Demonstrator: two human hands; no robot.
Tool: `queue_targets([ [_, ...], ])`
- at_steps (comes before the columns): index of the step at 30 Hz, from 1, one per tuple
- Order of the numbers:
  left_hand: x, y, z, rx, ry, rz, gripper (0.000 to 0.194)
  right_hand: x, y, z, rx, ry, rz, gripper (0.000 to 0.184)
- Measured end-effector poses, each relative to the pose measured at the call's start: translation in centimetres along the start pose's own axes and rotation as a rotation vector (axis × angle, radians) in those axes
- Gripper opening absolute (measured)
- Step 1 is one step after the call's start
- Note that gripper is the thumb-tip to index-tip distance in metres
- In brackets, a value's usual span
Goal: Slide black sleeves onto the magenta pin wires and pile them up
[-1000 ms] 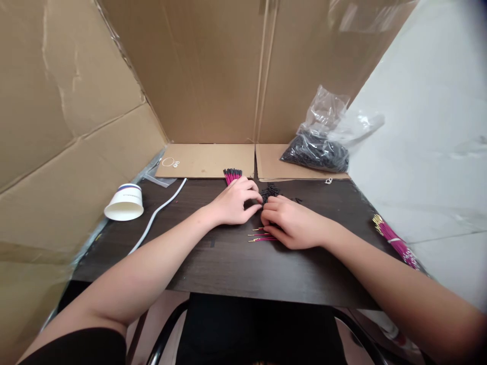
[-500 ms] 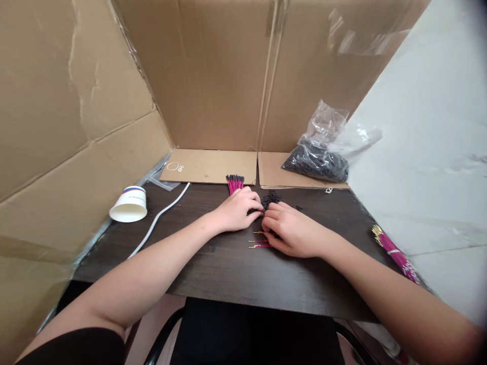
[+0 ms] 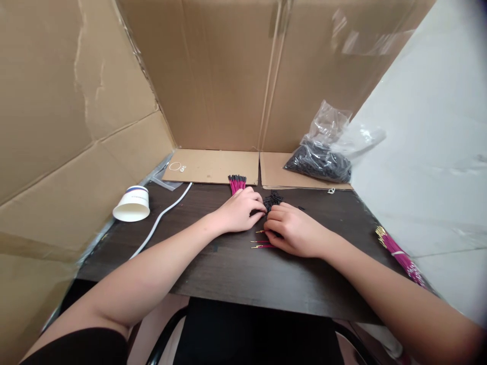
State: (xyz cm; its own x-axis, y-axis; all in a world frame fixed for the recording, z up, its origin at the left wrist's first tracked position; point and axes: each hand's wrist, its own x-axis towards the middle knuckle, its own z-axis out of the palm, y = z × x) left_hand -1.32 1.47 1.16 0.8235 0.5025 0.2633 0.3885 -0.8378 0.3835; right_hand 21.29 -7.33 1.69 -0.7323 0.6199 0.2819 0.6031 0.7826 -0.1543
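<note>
Several thin magenta wires with gold-coloured metal tips [image 3: 262, 246] are extending leftward from under the right hand [image 3: 292, 230], whose fingers are curling closed around them. The left hand [image 3: 243, 210] is arching, thumb and forefinger slightly apart; whether it is gripping anything is unclear. Small black tubes [image 3: 273, 198] are lying just beyond both hands on the dark wooden table [image 3: 236, 274].

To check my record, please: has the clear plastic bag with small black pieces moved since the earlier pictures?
No. The bag lies at the same place on the brown cardboard sheet; the view shifted.
</note>
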Motion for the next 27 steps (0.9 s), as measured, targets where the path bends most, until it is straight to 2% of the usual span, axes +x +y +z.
queue_targets([
  [4, 0.0, 0.0, 0.0, 0.015, -0.001, -0.004, 0.021, 0.0, 0.0, 0.1, -0.027, -0.003, 0.005, 0.024],
  [13, 0.0, 0.3, 0.1, 0.028, -0.008, -0.004, 0.019, 0.3, -0.4, -0.3, -0.021, -0.045, 0.067, 0.017],
  [22, 0.0, 0.3, 0.4, 0.006, -0.001, -0.013, 0.010, 0.2, -0.8, -0.9, -0.053, -0.144, 0.107, 0.016],
  [27, 0.0, 0.4, 0.6, -0.016, 0.032, -0.002, 0.008, 0.2, -0.4, -1.3, -0.048, -0.088, 0.105, 0.014],
])
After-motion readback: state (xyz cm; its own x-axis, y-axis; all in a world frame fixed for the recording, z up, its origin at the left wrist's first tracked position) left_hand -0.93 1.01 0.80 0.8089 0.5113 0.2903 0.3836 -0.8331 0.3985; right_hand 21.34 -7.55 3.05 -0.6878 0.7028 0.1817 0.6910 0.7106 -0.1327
